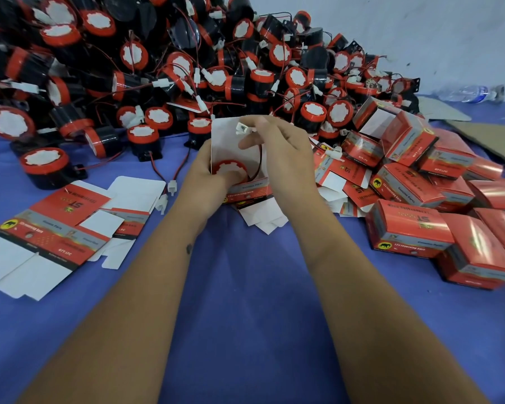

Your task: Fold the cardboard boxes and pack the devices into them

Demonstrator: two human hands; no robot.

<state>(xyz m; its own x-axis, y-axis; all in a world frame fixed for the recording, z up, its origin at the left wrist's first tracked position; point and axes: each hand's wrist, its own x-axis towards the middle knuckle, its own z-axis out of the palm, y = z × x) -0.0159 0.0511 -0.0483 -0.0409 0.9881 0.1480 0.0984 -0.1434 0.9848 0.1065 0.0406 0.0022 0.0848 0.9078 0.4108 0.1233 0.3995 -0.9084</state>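
Reversing horn [231, 170] sits in its open box [245, 158], steadied by the left hand [207, 182]; the right hand [283, 150], at 2 o'clock, pinches the white connector [242, 128]. Coil the wire inside before closing.

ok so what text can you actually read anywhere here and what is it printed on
"ST": top of the closed box at right.
"QTY:1PC": flat unfolded box at left.
"12v reversing horn": seems to read so on the closed box's front, blurred.
Open box held by the left hand: print too blurred.
Water bottle label: unreadable.
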